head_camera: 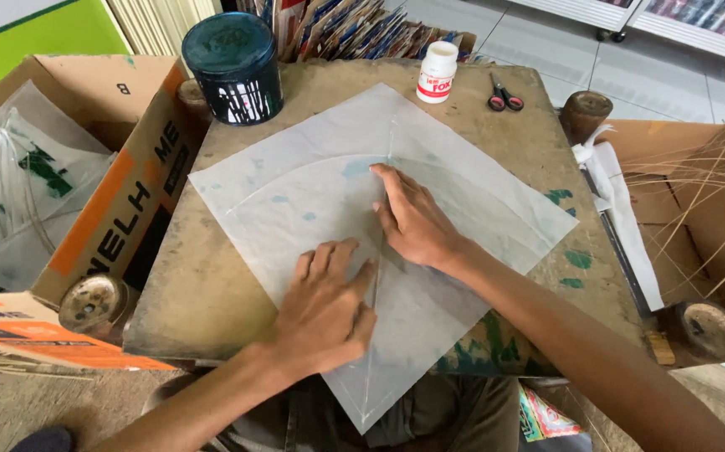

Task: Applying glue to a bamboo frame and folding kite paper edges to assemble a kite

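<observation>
A white, thin paper kite sheet (463,192), diamond shaped, lies flat on a worn wooden table (212,285). A thin stick spine (391,138) runs down its middle and a curved stick bows across it. My left hand (325,305) presses flat on the sheet just left of the spine, fingers together. My right hand (408,219) lies flat beside the spine a little farther up, fingertips pointing to the far left. Neither hand grips anything.
A dark round tin (234,69) stands at the table's far left, a white glue bottle (438,72) and small scissors (504,96) at the far edge. A cardboard box (120,192) with finished kites sits left; a box of thin sticks (705,218) sits right.
</observation>
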